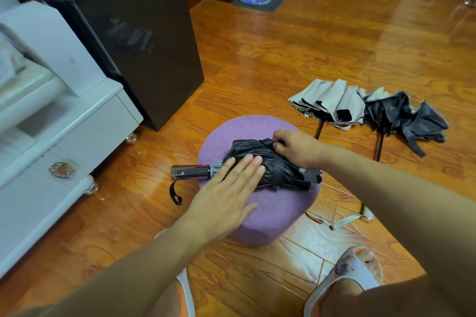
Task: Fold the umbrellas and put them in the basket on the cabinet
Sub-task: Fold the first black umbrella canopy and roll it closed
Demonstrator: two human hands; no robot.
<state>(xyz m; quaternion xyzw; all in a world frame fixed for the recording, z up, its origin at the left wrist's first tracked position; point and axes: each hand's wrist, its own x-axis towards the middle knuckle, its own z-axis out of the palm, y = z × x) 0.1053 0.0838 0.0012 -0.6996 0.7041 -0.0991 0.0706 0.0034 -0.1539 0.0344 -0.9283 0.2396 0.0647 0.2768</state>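
Floor: glossy orange-brown wood planks all around me, with bright patches of reflected light toward the far right

Stool: round, purple, fabric-covered, standing on the floor right in front of me

White cabinet: on my left, pale glossy fronts, a round metal knob and small shiny feet

Dark cabinet: tall black-brown box just behind the white one, its front mirror-like, a sticker near its top corner

Far end: a grey mat on the floor carrying a blue-and-white appliance wrapped in clear plastic, next to a dark red-brown wooden panel

Slippers: pale, on my feet at the bottom edge
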